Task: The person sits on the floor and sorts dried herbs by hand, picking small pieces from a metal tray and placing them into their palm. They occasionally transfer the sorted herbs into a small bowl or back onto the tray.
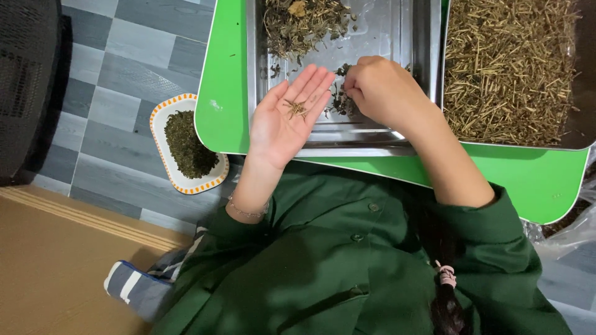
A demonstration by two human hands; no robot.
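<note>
Green table carries a steel tray near its front edge, and over that tray the left hand lies flat, palm up and fingers spread wide, with a few dry stem bits resting on it. The right hand is curled narrow, fingertips pinching into the small clump of dried leaves at the tray's front. Those stems look feather-light, stiff and brittle, best taken by a fingertip pinch. A bigger pile of mixed herb fills the tray's far left corner. At the table's right edge, 1 second tray holds cut straw-coloured stalks. Down on the floor, a patterned dish holds sorted dark leaves.
</note>
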